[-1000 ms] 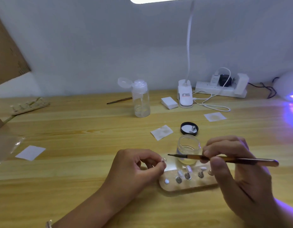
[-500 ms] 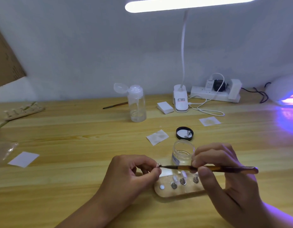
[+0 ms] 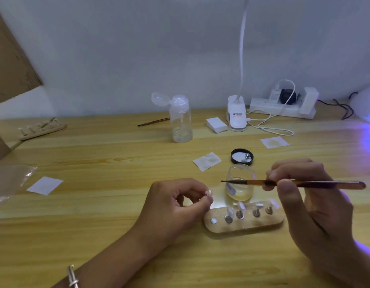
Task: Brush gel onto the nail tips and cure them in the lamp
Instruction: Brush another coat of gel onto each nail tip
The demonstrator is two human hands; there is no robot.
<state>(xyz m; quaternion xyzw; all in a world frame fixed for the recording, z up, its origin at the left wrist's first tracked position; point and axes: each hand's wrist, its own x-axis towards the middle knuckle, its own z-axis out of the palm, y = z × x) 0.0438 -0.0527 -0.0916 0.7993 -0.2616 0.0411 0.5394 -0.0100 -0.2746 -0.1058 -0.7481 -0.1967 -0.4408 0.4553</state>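
at a pale wooden table (image 3: 97,204) against a white wall (image 3: 138,48), my left hand (image 3: 175,202) pinches a clear nail tip (image 3: 209,192) between thumb and forefinger. my right hand (image 3: 308,196) grips a gel brush (image 3: 294,183), bristles just short of the tip, across the open gel jar (image 3: 240,190). more tips stand on a wooden holder (image 3: 242,224); the curing lamp (image 3: 366,109) glows violet at far right.

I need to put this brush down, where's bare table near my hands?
Bare wood lies between your left hand and the paper square, and along the near strip in front of the nail holder. It is crowded behind the holder: gel jar, lid and wipe sit close together.
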